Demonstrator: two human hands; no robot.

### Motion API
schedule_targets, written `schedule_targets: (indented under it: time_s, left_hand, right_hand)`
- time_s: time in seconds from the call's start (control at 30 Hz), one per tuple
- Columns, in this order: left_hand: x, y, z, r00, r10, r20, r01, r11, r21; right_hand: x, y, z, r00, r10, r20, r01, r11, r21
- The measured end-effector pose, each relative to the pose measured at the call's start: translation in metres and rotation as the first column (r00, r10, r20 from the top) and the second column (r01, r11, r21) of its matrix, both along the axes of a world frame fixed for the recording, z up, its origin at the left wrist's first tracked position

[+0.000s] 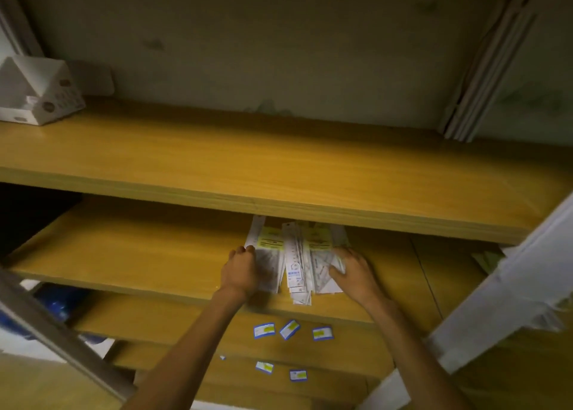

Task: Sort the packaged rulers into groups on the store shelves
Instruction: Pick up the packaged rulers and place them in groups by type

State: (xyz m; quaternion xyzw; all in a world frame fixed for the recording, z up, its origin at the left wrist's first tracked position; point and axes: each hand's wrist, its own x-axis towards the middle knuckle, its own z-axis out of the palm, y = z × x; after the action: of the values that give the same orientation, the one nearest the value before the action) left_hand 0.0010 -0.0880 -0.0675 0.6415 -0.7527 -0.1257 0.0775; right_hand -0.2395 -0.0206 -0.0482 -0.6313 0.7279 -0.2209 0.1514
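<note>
Both hands on the pile of clear-packaged white rulers with yellow label cards (pixel 297 254), which lies on the middle yellow-brown wooden shelf (pixel 139 254), right of centre, far ends tucked under the upper wooden shelf (pixel 279 168). Near ends of a few packs overhang the shelf's front edge.

Left hand (pixel 242 270): at the pile's left edge, fingers curled onto the leftmost pack; looks like a grip, thumb side hidden. Right hand (pixel 353 270): on the pile's right edge, fingers bent down over the packs, clutching them.

Packs fanned and overlapping, not squared up. Print is too blurred to read.

Lower wooden shelf edges (pixel 217 326) carry small blue-bordered price tags with yellow centres (pixel 264 330), three on one edge, two more on the one below.

Upper shelf, far left: white cardboard display box (pixel 37 96). White upright shelf post (pixel 496 301) at right, grey diagonal metal bar (pixel 62 341) near left.
</note>
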Motion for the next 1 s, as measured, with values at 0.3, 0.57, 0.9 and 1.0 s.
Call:
schedule_targets:
  time_s: [0.3,0.57,0.9,1.0]
  left_hand:
    - [0.015,-0.014,0.006,0.922,0.029,-0.386,0.006,0.996,0.090]
    - [0.036,-0.016,0.016,0.638,0.142,-0.757,0.097,0.960,0.262]
    - [0.031,-0.003,0.018,0.486,0.029,-0.873,0.078,0.994,0.076]
    - [0.028,0.001,0.018,0.478,-0.005,-0.878,0.095,0.994,0.046]
  right_hand:
    - [-0.003,0.024,-0.008,0.986,-0.166,-0.004,0.166,0.986,-0.008]
    - [0.001,0.024,-0.008,0.977,-0.213,0.011,0.213,0.977,0.015]
    - [0.021,0.003,-0.008,0.962,-0.214,-0.171,0.233,0.968,0.094]
    - [0.023,-0.001,-0.008,0.955,-0.225,-0.194,0.250,0.962,0.112]
